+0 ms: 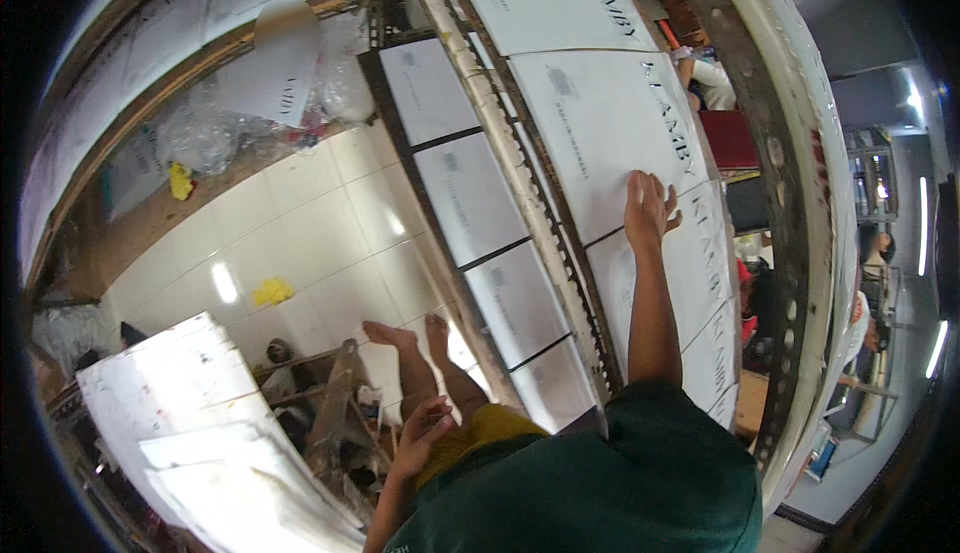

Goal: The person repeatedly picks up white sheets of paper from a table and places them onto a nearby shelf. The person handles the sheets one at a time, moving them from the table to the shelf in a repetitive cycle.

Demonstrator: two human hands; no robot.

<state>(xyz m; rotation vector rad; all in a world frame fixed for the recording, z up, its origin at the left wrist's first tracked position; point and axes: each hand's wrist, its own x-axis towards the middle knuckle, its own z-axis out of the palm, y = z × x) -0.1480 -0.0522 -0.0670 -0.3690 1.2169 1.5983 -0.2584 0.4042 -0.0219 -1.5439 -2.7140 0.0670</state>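
My right hand (650, 205) reaches forward and rests open on a large white printed sheet (590, 123) with black lettering along its right side. Its fingers are stretched out near the sheet's lower right part, by the edge of the neighbouring sheet (700, 228). More such sheets lie in a row along the long rack toward me. My left hand (425, 428) hangs low beside my yellow shorts, its fingers loosely bent. Nothing shows in it.
A lower row of white panels (470, 198) runs left of a pale notched rail (500, 133). Plastic wrap (205, 133) and a white bag (290, 63) lie at far left. Stacked white boards (190, 383) stand near left, beside a wooden stand (335, 403). People work beyond the rack.
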